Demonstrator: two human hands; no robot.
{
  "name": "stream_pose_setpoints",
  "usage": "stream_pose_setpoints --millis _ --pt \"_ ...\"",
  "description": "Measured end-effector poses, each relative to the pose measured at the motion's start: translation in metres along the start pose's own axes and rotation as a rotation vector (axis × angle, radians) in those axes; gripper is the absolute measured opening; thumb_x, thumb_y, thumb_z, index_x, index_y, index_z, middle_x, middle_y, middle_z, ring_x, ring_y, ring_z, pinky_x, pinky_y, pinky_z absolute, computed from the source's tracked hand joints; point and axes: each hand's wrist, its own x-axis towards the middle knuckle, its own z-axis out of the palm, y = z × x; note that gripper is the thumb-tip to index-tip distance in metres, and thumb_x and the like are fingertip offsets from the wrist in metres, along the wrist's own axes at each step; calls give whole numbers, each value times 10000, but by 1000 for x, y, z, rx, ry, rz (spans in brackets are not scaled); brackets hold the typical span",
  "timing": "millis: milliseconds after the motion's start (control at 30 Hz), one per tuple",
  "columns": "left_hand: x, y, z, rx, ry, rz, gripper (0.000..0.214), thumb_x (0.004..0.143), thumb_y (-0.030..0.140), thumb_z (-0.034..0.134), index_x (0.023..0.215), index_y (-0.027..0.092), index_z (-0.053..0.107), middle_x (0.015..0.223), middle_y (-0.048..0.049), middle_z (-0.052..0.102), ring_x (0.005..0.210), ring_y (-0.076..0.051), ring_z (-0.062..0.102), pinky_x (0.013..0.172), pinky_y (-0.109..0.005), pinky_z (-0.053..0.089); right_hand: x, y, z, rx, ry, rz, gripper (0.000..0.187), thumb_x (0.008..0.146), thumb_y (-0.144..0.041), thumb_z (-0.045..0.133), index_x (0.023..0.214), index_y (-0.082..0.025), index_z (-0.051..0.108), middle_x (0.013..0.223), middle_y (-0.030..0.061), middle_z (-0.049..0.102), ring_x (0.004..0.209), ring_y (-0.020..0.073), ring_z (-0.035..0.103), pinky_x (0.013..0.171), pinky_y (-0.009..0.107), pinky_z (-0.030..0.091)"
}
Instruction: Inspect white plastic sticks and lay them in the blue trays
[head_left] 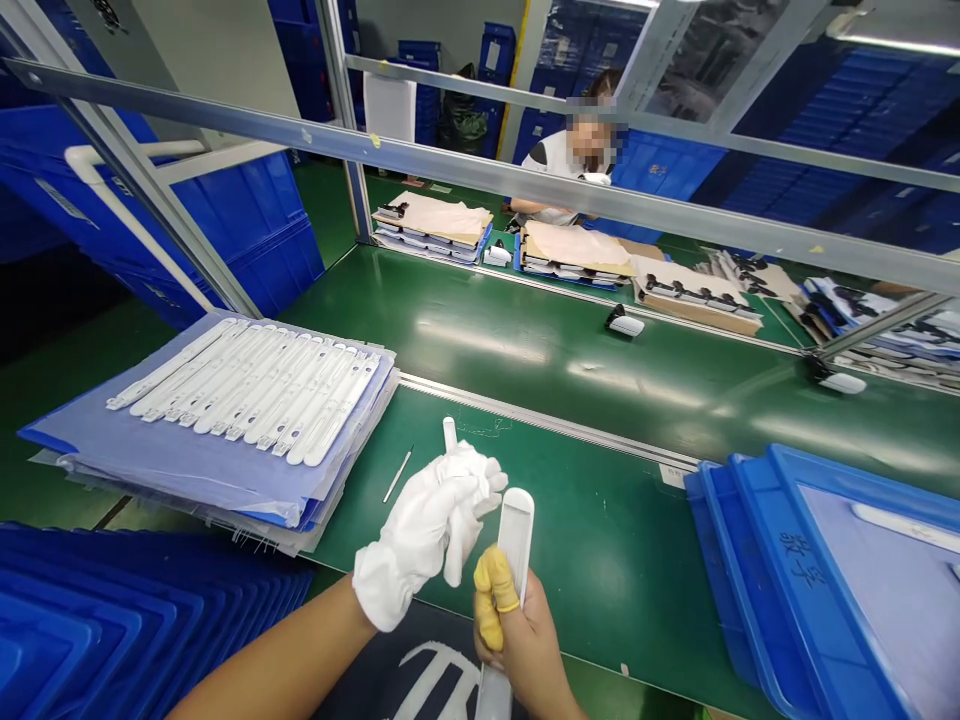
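Note:
My left hand (439,510), in a white glove, is over the green bench with its fingers loosely apart, left of my right hand. The end of a narrow white piece (450,432) shows just beyond the glove; the rest is hidden behind the hand. My right hand (521,625), with yellow finger cots on some fingers, is closed around a long white plastic strip (516,530). This strip has a rounded end and a recessed channel, and stands tilted upward near the gloved fingers. A thin pen-like tool (397,474) lies on the bench to the left.
Several white strips (247,385) lie in a row on a stack of blue sheets (187,455) at left. Blue trays (810,560) stand at right, and more blue trays (150,610) at lower left. A metal frame (480,170) crosses ahead; a person (555,165) sits beyond it.

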Motion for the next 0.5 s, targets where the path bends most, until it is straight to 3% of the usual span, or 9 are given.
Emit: stream_pose_setpoints --millis 67,167,500 --pt "-5 6 2 81 -49 31 265 774 189 745 1037 197 720 1083 -46 744 1029 -191 691 928 -290 533 0 0 0 4 -3 5 626 726 -817 614 759 -210 461 456 -124 333 374 23 224 341 135 193" --pt "-10 10 4 204 -147 19 354 801 140 714 1145 225 713 1217 -46 727 1122 -206 669 991 -309 507 0 0 2 -5 -9 11 623 736 -819 600 761 -210 466 453 -124 325 375 27 226 340 139 204" --pt "-4 17 10 447 -200 118 81 813 202 707 873 209 654 954 -19 701 929 -220 704 874 -348 539 1 5 5 -120 -4 -68 568 820 -769 550 788 -206 485 454 -120 329 380 38 239 358 160 233"
